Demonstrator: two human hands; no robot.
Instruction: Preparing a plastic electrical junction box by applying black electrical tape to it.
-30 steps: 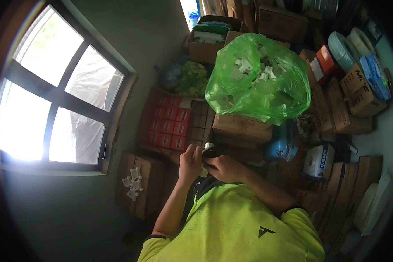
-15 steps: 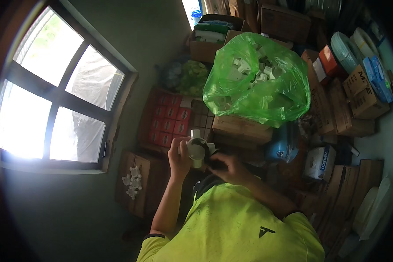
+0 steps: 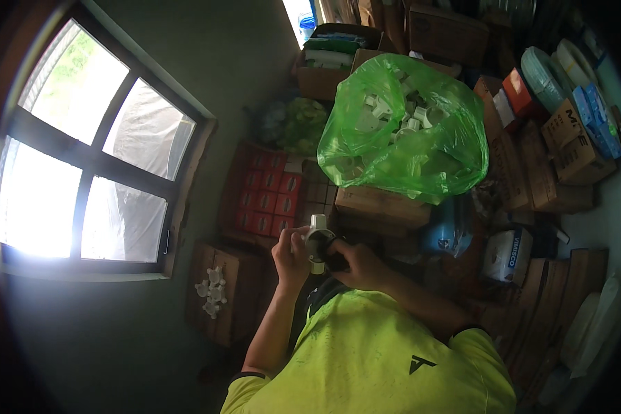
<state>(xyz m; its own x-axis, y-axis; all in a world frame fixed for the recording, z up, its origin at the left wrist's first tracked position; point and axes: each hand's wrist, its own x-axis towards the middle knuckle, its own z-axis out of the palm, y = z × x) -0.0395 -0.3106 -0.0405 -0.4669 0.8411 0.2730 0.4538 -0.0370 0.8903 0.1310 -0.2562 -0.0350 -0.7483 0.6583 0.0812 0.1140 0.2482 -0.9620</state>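
In front of my waist, my left hand (image 3: 292,257) is closed round the side of a white plastic conduit junction box (image 3: 317,223), a round body with short pipe stubs. It is held up edge-on, one stub pointing away from me. My right hand (image 3: 355,265) is closed at the box's right side, its fingers against a dark round thing (image 3: 322,243). What kind of thing this is, I cannot tell in the shadow. Beyond my hands, a large green plastic bag (image 3: 455,155) stands open with several similar white fittings (image 3: 412,123) in it.
At left, several white junction boxes (image 3: 214,293) lie on a cardboard box (image 3: 231,321). Small red boxes (image 3: 262,200) fill a carton ahead. A carton (image 3: 383,205) sits beneath the green bag. Stacked cartons (image 3: 538,303) line the right wall. A window (image 3: 93,162) is on the left.
The junction box has turned from facing me to nearly edge-on and moved slightly right. My right hand has closed in against it, and my left hand has shifted a little right.
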